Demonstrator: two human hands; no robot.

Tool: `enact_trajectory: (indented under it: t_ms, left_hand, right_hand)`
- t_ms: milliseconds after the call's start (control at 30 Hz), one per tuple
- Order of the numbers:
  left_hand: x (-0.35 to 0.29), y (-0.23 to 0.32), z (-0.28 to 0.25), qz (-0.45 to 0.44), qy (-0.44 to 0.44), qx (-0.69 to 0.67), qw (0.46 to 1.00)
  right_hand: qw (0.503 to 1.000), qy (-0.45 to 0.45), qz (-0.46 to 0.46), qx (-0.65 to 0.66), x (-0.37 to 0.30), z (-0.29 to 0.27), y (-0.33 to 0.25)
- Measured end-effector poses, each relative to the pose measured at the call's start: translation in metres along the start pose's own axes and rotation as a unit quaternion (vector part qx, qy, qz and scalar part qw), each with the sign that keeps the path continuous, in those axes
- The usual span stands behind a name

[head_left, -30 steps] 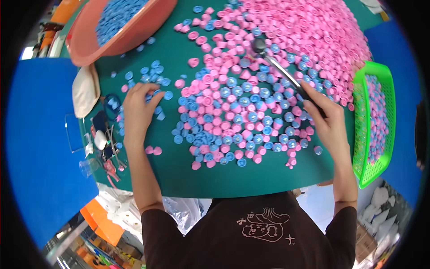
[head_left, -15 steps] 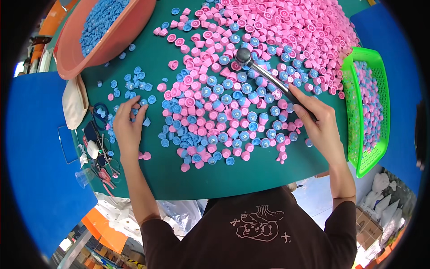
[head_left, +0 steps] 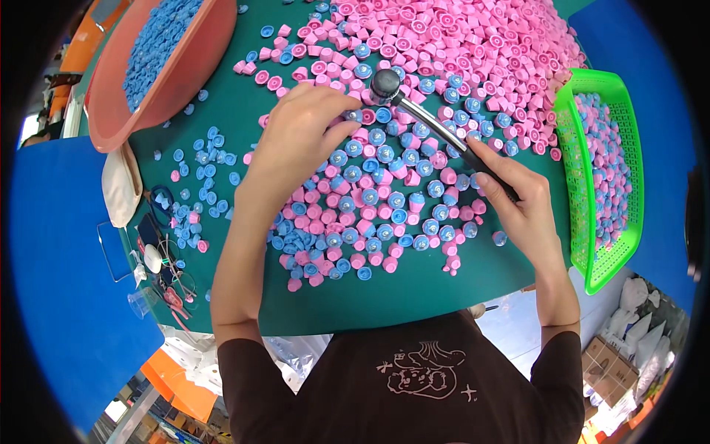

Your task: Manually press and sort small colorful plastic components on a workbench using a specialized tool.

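Note:
My right hand grips a hammer by its black handle. Its shiny shaft slants up to the left and its round dark head hovers over the small pieces. Beside the head, my left hand pinches a small blue cap between thumb and fingers, next to a pink cup-shaped piece. Whether the cap touches a pink cup is hard to make out. Below the hammer lie many pink cups, several with blue swirled caps on them, others bare. Loose blue caps lie among them.
A big heap of pink cups covers the far side of the green table. At far left tilts a salmon basin of blue caps; at right stands a green basket of pink-and-blue pieces. Glasses and pliers lie left.
My left hand has moved right and away from me, from the loose blue caps to beside the hammer head, now with a cap. The right hand still holds the hammer in nearly the same place.

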State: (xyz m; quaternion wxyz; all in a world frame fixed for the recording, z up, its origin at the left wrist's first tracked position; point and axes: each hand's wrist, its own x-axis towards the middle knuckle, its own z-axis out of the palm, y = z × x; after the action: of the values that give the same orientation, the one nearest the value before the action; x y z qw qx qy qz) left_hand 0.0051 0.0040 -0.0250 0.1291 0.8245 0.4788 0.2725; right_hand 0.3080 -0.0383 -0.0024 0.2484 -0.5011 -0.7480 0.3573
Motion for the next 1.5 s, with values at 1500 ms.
enact_trajectory:
  t_ms: [1500]
  left_hand:
    - [-0.155, -0.046, -0.055, -0.289, 0.115, 0.131, 0.941]
  right_hand:
    - [0.995, -0.068, -0.003, -0.072, 0.003, 0.025, -0.019]
